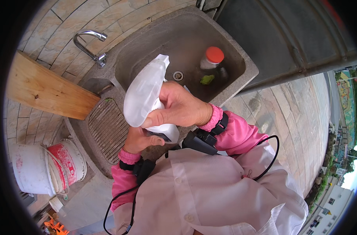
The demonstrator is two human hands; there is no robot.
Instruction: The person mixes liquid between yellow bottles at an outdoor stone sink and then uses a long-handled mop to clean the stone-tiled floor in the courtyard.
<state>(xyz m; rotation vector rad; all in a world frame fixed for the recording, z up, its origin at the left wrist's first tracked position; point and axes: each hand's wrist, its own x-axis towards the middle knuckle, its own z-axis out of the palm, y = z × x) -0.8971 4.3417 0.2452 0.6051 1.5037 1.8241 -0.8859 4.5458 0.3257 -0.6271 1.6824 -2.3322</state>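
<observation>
A white plastic spray bottle [144, 88] is held up between me and the stone sink, its nozzle towards the basin. My right hand [181, 105] is wrapped round the neck below the spray head, with the thumb across the near side. Under the spray head, my left hand [141, 140] grips the bottle from the left, its thumb against the lower body; its other fingers are hidden. In the basin [155, 38] of the sink, a clear jar with a red lid [215, 55] stands near a green leafy scrap [207, 79].
A chrome faucet [91, 44] rises at the back left. A ribbed washboard [107, 126] adjoins the basin, with a wooden plank [49, 85] standing over its far end. White-and-red buckets [32, 167] are at the left; a dark metal panel [272, 38] stands right of the sink.
</observation>
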